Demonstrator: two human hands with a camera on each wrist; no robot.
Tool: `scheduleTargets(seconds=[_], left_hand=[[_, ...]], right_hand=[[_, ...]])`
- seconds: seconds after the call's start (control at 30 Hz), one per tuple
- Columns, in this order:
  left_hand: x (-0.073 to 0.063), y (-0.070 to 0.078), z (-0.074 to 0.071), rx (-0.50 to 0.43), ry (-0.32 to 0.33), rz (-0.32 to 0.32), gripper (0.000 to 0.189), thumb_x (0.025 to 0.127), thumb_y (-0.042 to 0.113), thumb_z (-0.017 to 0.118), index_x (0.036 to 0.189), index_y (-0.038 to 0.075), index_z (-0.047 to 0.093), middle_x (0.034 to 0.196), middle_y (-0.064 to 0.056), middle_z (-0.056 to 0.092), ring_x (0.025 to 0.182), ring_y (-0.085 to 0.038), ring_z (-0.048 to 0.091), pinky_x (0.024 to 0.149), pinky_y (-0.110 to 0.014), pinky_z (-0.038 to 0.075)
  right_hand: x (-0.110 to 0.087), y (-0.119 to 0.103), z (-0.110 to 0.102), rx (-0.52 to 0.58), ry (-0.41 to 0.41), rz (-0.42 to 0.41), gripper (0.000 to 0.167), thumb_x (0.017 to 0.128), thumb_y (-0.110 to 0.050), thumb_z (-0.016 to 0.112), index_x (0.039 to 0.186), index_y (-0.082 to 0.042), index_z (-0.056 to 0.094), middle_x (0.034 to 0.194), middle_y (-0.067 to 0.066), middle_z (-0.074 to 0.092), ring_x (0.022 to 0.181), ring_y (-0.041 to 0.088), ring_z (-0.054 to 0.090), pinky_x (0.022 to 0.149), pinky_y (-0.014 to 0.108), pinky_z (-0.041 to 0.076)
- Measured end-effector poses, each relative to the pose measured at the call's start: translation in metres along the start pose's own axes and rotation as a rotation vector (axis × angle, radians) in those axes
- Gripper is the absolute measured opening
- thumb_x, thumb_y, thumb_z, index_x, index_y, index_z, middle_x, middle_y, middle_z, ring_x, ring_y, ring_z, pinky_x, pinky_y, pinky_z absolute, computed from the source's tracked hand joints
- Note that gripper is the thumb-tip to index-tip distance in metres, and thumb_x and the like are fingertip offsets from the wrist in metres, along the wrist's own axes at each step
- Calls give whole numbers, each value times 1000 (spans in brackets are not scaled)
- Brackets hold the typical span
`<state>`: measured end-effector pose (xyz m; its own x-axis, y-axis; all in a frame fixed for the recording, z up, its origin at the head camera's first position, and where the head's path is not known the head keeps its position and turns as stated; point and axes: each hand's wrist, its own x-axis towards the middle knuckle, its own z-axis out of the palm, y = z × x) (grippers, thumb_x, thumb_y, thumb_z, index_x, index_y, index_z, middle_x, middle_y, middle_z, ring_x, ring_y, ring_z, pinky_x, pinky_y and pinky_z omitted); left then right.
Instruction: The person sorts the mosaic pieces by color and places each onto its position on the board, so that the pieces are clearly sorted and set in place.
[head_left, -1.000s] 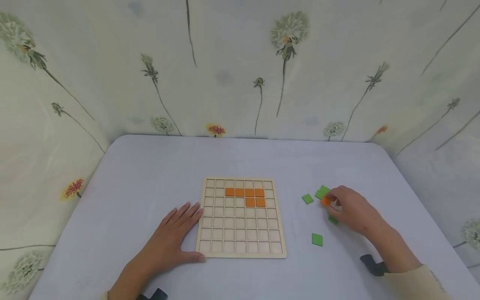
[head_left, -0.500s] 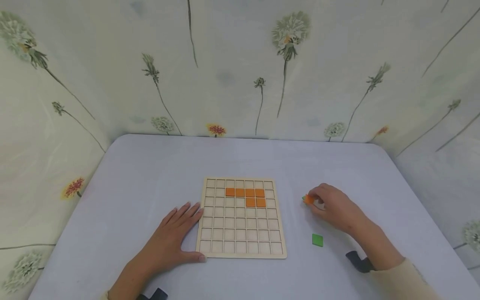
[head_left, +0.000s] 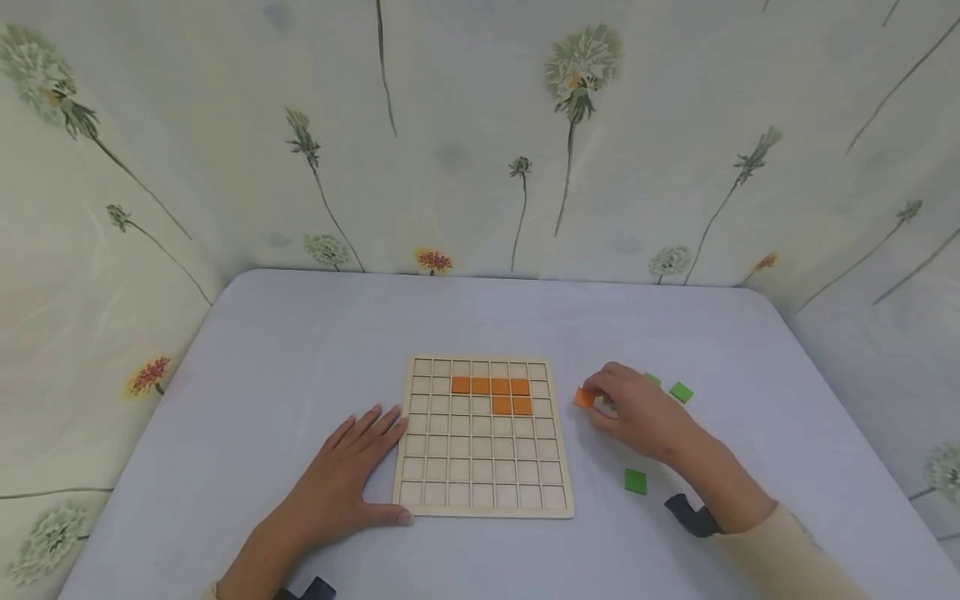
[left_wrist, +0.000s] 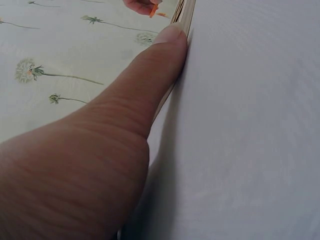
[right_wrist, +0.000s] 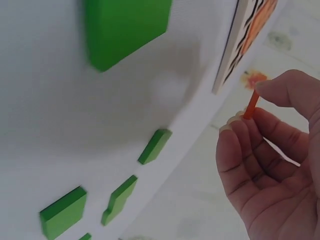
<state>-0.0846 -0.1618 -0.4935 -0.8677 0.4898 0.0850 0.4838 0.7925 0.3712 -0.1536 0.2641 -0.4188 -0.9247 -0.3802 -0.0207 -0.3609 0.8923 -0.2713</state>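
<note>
The left hand (head_left: 345, 477) is laid, fingers spread, against the left edge of the pale, wooden-looking gridded board (head_left: 460, 447), in which six flat orange squares (head_left: 501, 387) are seated. Right of it, the loose orange tile (head_left: 583, 398) is pinched by the right hand (head_left: 645, 417); it has been carried leftward past thin green tiles (head_left: 636, 481), left scattered on the white tabletop (head_left: 285, 358), so the board is now nearer.

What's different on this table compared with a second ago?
The right hand moved left, towards the wooden board, carrying the orange square it was already pinching. Nothing was let go. The left hand stayed at the board's left edge; the six orange squares in the board stayed put.
</note>
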Motion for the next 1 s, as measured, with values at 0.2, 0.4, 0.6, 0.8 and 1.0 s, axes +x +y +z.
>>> scheduleTargets(seconds=[0.2, 0.4, 0.6, 0.8, 1.0], left_hand=[[-1, 0, -3, -5, -12, -2, 117, 75, 86, 67, 166, 20, 33, 172, 5, 24, 160, -23, 15, 129, -46, 11], [-1, 0, -3, -15, -6, 1, 117, 75, 85, 69, 166, 20, 34, 172, 4, 25, 160, -23, 16, 129, -46, 12], [-1, 1, -3, -7, -20, -8, 117, 75, 85, 69, 166, 21, 33, 172, 5, 24, 160, -22, 15, 129, -45, 11], [1, 0, -3, -2, -31, -8, 118, 75, 87, 66, 167, 21, 31, 173, 4, 23, 160, -22, 13, 129, -47, 11], [0, -1, -2, -2, -30, -8, 118, 75, 87, 66, 166, 21, 32, 173, 4, 24, 160, -22, 13, 129, -47, 11]], right_hand=[[11, -17, 1, -20, 14, -87, 24, 90, -12, 77, 113, -7, 75, 102, -2, 65, 93, 17, 64, 83, 35, 61], [22, -33, 4, -19, 7, -152, 22, 91, -13, 76, 112, -9, 74, 102, -2, 64, 94, 16, 63, 84, 33, 61], [29, -46, 6, -14, -2, -203, 21, 92, -13, 77, 112, -8, 73, 103, 0, 64, 94, 16, 62, 84, 32, 60], [40, -60, 11, -13, -10, -257, 17, 94, -14, 76, 110, -9, 73, 102, 0, 64, 93, 16, 61, 83, 31, 59], [51, -71, 17, -7, -50, -266, 20, 95, -16, 76, 113, -8, 73, 103, -2, 63, 93, 15, 59, 85, 31, 58]])
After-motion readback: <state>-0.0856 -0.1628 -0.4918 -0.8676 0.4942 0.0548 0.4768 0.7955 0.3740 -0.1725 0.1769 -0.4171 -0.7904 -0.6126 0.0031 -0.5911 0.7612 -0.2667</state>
